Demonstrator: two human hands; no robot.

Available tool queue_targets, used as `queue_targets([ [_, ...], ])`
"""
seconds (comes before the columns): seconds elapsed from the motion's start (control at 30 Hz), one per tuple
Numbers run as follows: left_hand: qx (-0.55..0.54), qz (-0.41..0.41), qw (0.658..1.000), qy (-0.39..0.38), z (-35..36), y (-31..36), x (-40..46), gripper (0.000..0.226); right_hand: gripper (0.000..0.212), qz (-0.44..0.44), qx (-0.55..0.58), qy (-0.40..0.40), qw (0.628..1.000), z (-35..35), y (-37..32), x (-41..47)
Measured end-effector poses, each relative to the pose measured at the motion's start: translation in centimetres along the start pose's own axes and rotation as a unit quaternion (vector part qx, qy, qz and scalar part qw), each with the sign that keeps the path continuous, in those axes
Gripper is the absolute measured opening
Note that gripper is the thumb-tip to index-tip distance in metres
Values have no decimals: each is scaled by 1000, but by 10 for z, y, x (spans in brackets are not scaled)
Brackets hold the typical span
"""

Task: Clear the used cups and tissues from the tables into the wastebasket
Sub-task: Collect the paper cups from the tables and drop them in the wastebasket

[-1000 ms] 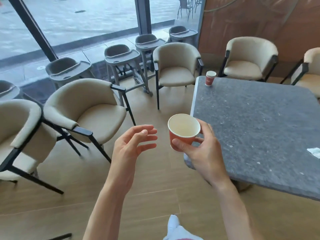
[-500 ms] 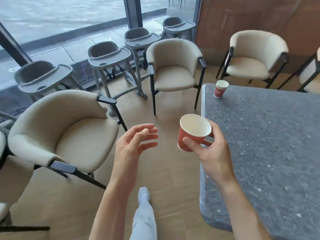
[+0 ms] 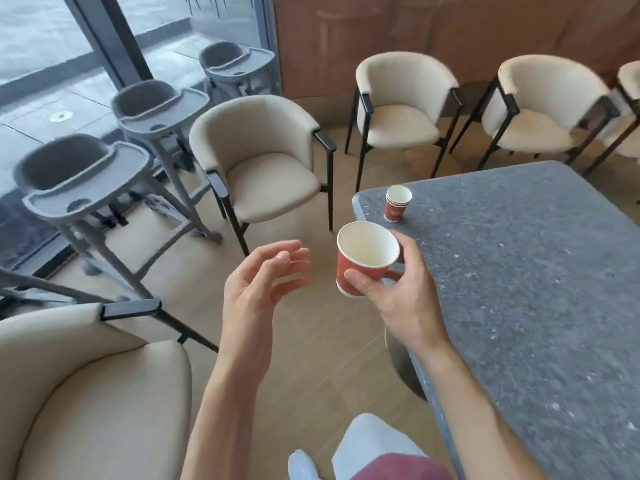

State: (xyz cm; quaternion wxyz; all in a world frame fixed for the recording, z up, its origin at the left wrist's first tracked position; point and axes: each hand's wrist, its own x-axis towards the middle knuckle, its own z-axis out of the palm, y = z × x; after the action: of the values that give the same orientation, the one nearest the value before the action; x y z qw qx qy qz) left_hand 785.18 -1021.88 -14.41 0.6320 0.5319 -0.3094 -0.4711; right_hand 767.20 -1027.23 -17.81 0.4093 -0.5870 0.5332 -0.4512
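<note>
My right hand [image 3: 403,299] grips a red paper cup [image 3: 360,259] with a white, empty inside, tilted toward me beside the near-left edge of the grey stone table [image 3: 540,278]. My left hand [image 3: 258,289] hovers to the cup's left over the floor, fingers spread and holding nothing. A small stack of red paper cups [image 3: 396,203] stands upright on the table's far-left corner, beyond the held cup. No tissue and no wastebasket are in view.
Beige armchairs ring the table: one at near left [image 3: 86,393], one ahead [image 3: 266,161], two more at the back [image 3: 401,105] [image 3: 543,105]. Grey high chairs [image 3: 90,181] line the window on the left. The wooden floor runs between the chairs and the table.
I have walked forward along the table's left side, so the stacked cups and far chairs are now closer. The held cup has stayed in my right hand; my left hand stays spread.
</note>
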Motion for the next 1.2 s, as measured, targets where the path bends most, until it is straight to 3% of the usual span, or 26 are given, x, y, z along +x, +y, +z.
queue_targets([
  [0.3, -23, -39, 996, -81, 39, -10, 131, 23, 73, 64, 0, 70, 996, 12, 39, 115],
  [0.6, 74, -44, 976, -201, 150, -21, 282, 26, 80, 54, 4, 119, 991, -7, 63, 270],
  [0.8, 129, -92, 951, -264, 204, -48, 343, 24, 73, 129, -11, 196, 972, -38, 95, 311],
  [1.0, 246, -117, 904, -330, 239, -82, 403, 24, 76, 206, -82, 253, 942, -29, 142, 344],
  [1.1, 327, -114, 863, -368, 252, -100, 430, 40, 80, 236, -118, 272, 926, -20, 162, 359],
  [1.2, 376, -126, 823, -407, 260, -116, 456, 35, 84, 264, -154, 271, 913, -8, 172, 371],
])
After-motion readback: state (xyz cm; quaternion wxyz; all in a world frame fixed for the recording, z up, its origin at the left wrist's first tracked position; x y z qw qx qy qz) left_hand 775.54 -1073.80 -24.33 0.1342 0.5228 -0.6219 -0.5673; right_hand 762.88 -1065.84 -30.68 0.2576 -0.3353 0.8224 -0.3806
